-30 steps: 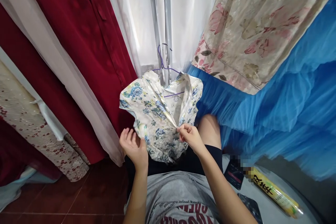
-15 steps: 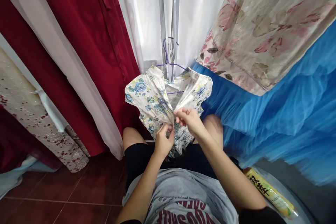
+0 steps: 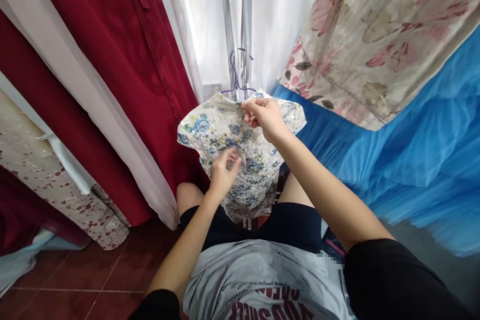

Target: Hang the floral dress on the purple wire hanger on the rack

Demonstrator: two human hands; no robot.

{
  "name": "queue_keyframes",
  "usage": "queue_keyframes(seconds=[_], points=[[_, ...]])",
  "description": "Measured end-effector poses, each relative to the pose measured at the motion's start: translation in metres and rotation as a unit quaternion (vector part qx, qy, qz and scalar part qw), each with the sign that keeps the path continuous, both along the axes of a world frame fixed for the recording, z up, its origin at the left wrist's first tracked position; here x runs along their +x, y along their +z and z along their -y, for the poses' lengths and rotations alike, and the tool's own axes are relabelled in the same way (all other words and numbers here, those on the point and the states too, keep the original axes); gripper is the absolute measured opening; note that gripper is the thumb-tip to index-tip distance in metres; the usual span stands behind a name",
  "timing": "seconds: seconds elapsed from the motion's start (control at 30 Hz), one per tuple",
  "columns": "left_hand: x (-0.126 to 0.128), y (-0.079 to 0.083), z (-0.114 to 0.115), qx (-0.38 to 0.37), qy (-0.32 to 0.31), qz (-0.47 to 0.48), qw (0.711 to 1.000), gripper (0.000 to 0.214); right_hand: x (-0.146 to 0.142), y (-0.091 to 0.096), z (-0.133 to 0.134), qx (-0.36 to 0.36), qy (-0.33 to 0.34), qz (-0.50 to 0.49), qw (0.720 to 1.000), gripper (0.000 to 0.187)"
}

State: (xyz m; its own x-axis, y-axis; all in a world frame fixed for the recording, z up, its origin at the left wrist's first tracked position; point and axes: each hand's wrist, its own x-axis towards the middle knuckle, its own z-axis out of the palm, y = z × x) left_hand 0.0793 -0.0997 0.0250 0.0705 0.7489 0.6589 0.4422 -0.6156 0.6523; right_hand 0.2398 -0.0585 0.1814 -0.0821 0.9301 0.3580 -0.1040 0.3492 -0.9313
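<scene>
A small white dress with blue flowers [image 3: 240,160] hangs on a purple wire hanger [image 3: 235,77], which is hooked on a metal pole [image 3: 244,15]. My right hand [image 3: 262,116] is closed in a pinch on the dress's neckline at the top, just below the hanger hook. My left hand [image 3: 224,172] is lower, against the dress's front, with its fingers curled on the fabric; it looks a little blurred. The dress's front now lies closed. The lower hem drapes over my lap.
Dark red curtains [image 3: 123,60] and a white sheer curtain [image 3: 198,25] hang to the left and behind. Floral beige fabric [image 3: 367,35] and blue tulle [image 3: 405,160] fill the right. Red tiled floor [image 3: 93,275] lies lower left, beside a speckled fabric roll [image 3: 37,170].
My right hand rose from the dress's middle to its neckline, and the open front closed. My left hand came in from the lower left onto the dress front.
</scene>
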Motion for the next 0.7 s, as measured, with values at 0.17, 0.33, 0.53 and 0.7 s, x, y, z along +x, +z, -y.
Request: queue_keyframes(seconds=[0.17,0.33,0.53,0.7], points=[[0.001,0.113,-0.026,0.155,0.009,-0.033,0.987,0.033,0.005,-0.005,0.009,0.051,0.001,0.042,0.998,0.027],[0.013,0.153,-0.04,0.219,0.057,-0.143,0.964,0.026,0.001,-0.016,-0.004,0.098,-0.047,0.053,0.993,0.025],[-0.018,0.169,-0.04,0.267,0.153,-0.043,0.95,0.018,-0.009,-0.054,-0.012,0.081,-0.103,0.139,0.982,0.021],[-0.11,0.158,-0.07,0.221,0.284,0.139,0.923,0.013,-0.009,-0.083,0.014,0.03,-0.045,0.132,0.99,0.024]])
